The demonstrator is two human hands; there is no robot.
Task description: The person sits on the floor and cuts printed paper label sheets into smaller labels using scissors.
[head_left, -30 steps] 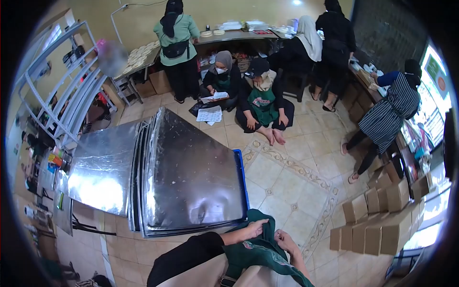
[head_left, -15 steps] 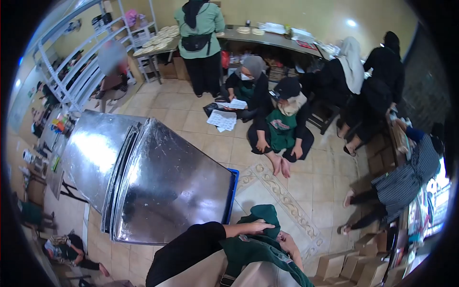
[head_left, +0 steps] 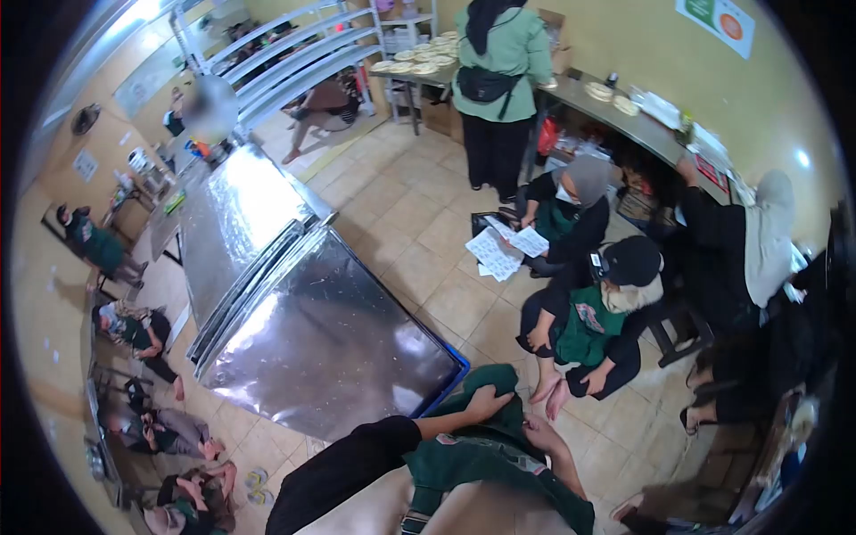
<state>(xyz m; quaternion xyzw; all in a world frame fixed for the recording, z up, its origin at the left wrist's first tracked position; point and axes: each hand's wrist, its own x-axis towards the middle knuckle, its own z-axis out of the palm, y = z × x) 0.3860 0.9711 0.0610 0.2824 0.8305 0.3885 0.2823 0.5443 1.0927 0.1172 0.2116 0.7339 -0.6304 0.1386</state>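
Observation:
The lower part of a dark green apron (head_left: 477, 385), worn over my body, is bunched up in front of me. Around its upper fold my left hand (head_left: 490, 404) is closed, the black sleeve running back to the left. My right hand (head_left: 542, 435) is closed at the right edge of the same apron, fingers curled against the cloth. What its fingertips pinch is partly hidden. Just beyond my left arm lies a stack of shiny metal sheets (head_left: 330, 334) with a blue edge under its right corner.
Ahead on the right, a person in a black cap (head_left: 593, 312) sits on the tiled floor beside a person holding papers (head_left: 495, 254). Round flat dough pieces (head_left: 428, 55) lie on the back table, where a person in light green (head_left: 504, 67) stands. White shelving (head_left: 294, 67) stands at the back left.
My view has swung left, so the room appears shifted right and more seated people show at left. Both hands stay on the apron; the right hand has risen slightly along it.

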